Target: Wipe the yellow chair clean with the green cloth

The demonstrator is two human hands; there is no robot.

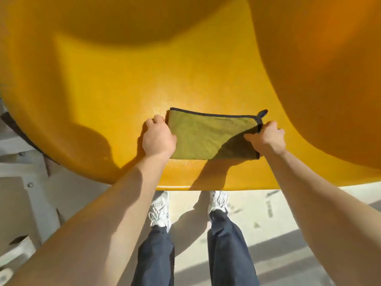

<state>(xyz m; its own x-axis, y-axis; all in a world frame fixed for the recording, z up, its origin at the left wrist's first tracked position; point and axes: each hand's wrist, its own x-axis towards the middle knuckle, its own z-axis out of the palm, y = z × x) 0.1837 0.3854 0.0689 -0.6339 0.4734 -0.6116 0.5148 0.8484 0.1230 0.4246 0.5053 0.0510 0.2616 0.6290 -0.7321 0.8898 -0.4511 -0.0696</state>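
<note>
A large glossy yellow chair [123, 83] fills the upper view; its curved seat slopes toward me and its front edge runs across the middle. The green cloth [202, 137], dark-edged with a small loop at its far right corner, lies flat on the seat near that edge. My left hand [158, 137] grips the cloth's left side, fingers curled over its edge. On the right side my right hand [268, 139] pinches the cloth by the loop corner. Shadow from my right arm covers the cloth's near right part.
A tall rounded yellow side of the chair [329, 79] rises at the right. Below the seat edge are my legs in dark trousers and white shoes [160, 211] on a pale concrete floor [288, 223]. White bolted metal framing [26, 182] stands at the left.
</note>
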